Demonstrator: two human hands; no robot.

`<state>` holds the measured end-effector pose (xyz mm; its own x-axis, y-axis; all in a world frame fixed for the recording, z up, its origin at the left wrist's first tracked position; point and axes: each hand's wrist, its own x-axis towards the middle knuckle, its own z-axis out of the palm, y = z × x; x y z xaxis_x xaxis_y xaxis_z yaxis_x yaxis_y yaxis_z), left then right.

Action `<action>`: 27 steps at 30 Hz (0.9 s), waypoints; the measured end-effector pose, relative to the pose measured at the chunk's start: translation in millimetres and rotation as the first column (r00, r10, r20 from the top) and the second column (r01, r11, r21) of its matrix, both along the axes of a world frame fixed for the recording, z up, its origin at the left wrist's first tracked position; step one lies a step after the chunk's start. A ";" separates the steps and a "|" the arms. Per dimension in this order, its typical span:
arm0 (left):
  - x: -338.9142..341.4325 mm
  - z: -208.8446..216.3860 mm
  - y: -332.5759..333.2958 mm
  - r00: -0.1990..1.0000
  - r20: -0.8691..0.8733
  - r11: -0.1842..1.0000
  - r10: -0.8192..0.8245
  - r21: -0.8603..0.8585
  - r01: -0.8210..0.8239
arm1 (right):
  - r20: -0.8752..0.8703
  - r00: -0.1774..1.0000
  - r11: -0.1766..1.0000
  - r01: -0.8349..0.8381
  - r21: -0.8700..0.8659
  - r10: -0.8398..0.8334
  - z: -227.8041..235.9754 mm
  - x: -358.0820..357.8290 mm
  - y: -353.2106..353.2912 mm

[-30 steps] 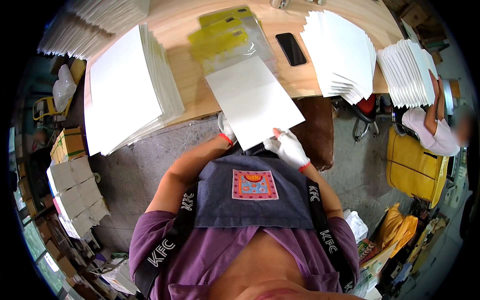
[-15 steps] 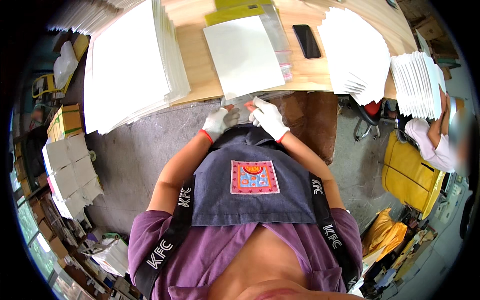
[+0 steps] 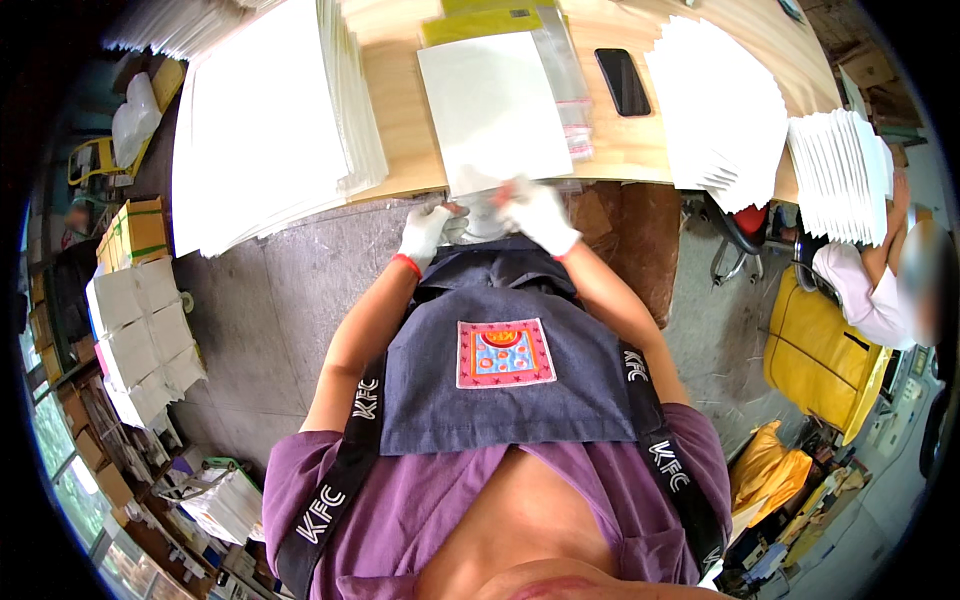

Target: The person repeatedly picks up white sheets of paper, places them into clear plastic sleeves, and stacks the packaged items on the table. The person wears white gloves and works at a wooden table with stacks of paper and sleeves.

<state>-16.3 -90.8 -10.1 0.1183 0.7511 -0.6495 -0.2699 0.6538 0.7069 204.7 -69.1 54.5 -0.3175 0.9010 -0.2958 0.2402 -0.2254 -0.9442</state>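
A white sheet lies at the table's front edge, on a stack of clear plastic bags. Clear film, looking like the end of a bag, hangs past the edge toward my apron. My left hand, in a white glove with bare fingertips, is closed with thumb and finger pinching the film's left side. Over the film's right side is my right hand, gloved alike. Its fingers are smeared by motion, so their grip does not show.
A tall stack of white sheets overhangs the table at left. To the right lie a black phone and fanned white piles. A brown board sits below the edge. Another person's arm reaches in at far right.
My right hand has shifted slightly right and up, away from my left hand, and its fingers have blurred. My left hand stays near the film. The whole view has shifted a little.
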 end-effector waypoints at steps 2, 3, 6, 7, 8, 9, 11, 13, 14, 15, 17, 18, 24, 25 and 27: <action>-10.2 2.8 -1.5 0.995 -0.103 0.999 -0.018 0.031 0.021 | -0.438 0.651 0.785 0.526 -0.328 -0.620 -2.5 68.1 -3.8; -16.0 3.7 -4.7 0.988 -0.153 0.998 -0.035 0.038 0.042 | -0.068 0.761 0.762 0.634 -0.131 -0.645 -1.1 107.8 -15.2; -24.3 28.3 -11.2 0.779 -0.602 0.921 -0.177 0.178 0.347 | 0.877 0.307 0.868 0.449 0.209 -0.370 -26.6 226.7 -77.1; -36.4 10.2 -15.1 0.709 -0.695 0.867 -0.115 0.278 0.413 | 0.975 0.223 0.948 0.313 -0.061 -0.011 -41.7 251.1 -103.1; -40.5 0.9 -15.4 0.637 -0.770 0.798 -0.029 0.366 0.479 | 0.933 0.161 0.925 0.156 -0.345 0.321 -57.1 263.7 -124.6; -35.9 13.8 -16.1 0.581 -0.814 0.843 -0.022 0.297 0.448 | 0.849 0.166 0.863 -0.030 -0.504 0.502 -70.0 264.1 -143.2; -37.1 10.3 -13.9 0.407 -0.889 0.613 0.208 0.443 0.655 | 0.766 0.178 0.761 -0.382 -0.525 0.618 -80.1 237.6 -145.5; -32.9 8.6 -15.6 0.256 -0.926 0.467 0.276 0.362 0.807 | 0.866 0.467 0.958 -0.283 -0.044 0.178 -56.6 183.4 -97.9; -30.4 6.9 -12.0 0.291 -0.912 0.412 0.290 0.394 0.822 | 0.801 0.593 0.970 -0.136 0.200 -0.082 -44.0 154.6 -79.6; -28.7 4.7 -7.2 0.326 -0.895 0.353 0.303 0.424 0.834 | 0.784 0.597 0.941 -0.140 0.309 -0.168 -31.1 128.1 -56.9; -21.7 10.4 2.1 0.374 -0.886 0.324 0.275 0.451 0.832 | 0.790 0.556 0.730 -0.423 0.537 -0.259 3.8 84.0 -22.1; -18.5 18.2 5.1 0.388 -0.868 0.288 0.312 0.475 0.832 | 0.777 0.576 0.696 -0.449 0.560 -0.253 6.6 72.5 -13.2; -24.6 8.6 7.2 0.577 -0.780 0.599 0.244 0.589 0.543 | 0.662 0.719 0.852 -0.196 0.485 -0.211 -30.1 73.8 18.0; -18.7 3.8 4.0 0.668 -0.716 0.773 0.205 0.537 0.338 | 0.617 0.731 0.859 -0.083 0.505 -0.292 -33.7 68.7 15.4; -15.6 -3.1 3.2 0.793 -0.570 0.933 0.213 0.359 0.007 | 0.593 0.690 0.853 0.070 0.517 -0.416 -31.1 59.1 10.5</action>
<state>-31.9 -87.6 -13.2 -0.2963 0.9139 -0.2776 0.2212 0.3484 0.9109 263.8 -58.6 23.4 0.0568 0.9938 0.0952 0.8304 0.0059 -0.5572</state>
